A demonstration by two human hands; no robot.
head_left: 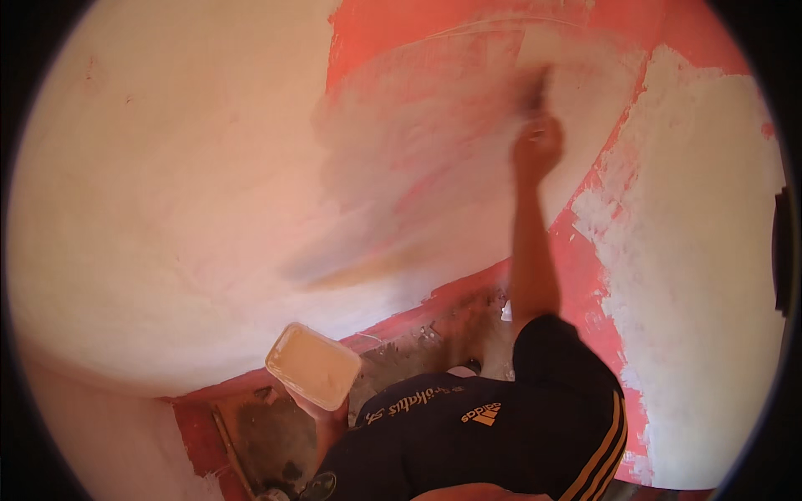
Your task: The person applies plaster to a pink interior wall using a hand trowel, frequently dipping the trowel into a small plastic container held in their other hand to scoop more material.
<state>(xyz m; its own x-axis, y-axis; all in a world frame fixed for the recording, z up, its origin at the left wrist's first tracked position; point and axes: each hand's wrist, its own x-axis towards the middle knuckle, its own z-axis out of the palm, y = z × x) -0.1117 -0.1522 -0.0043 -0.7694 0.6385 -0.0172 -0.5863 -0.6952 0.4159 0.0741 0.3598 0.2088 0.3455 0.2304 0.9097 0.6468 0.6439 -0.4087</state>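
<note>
My left hand (311,404) holds a rectangular plastic tub (281,344) from below, low and left of my body. A pale, smooth filling lies in the tub. My right arm reaches up along the wall, and my right hand (539,149) is closed on a dark, flat-looking tool (535,93), blurred by motion, whose exact kind I cannot make out. The tool is at the wall, over a thinly coated greyish-pink patch (376,184) with red showing through in streaks.
Bare red paint (401,29) shows along the top and in a strip at the corner. To the right stands another wall (693,250) with a ragged pale coat. Below are a dirty floor (271,434) and a thin pole (232,451).
</note>
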